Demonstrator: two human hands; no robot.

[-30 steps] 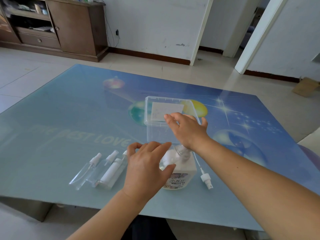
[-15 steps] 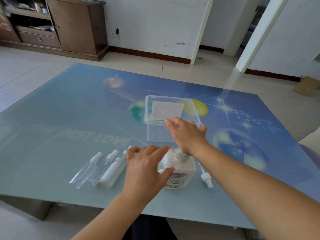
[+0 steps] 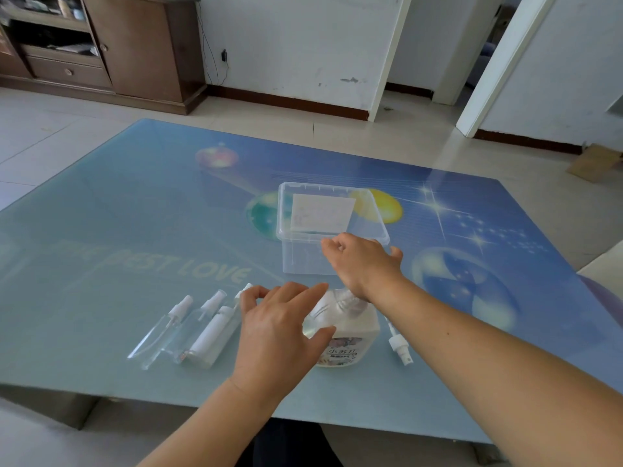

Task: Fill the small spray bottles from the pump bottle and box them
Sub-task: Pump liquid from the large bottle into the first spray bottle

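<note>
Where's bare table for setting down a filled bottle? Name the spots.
Left of the box and beyond the small bottles, the table is bare. So is the stretch right of the box, beyond the loose sprayer. The near middle is crowded: small bottles, pump bottle and both hands.

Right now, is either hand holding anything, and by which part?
Neither grip is visible. The left hand hovers open over the pump bottle; the right hand, fingers loosely curled, is over its pump head, by the clear box.

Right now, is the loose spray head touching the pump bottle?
Apart. The head view shows bare table between the loose spray head and the pump bottle.
</note>
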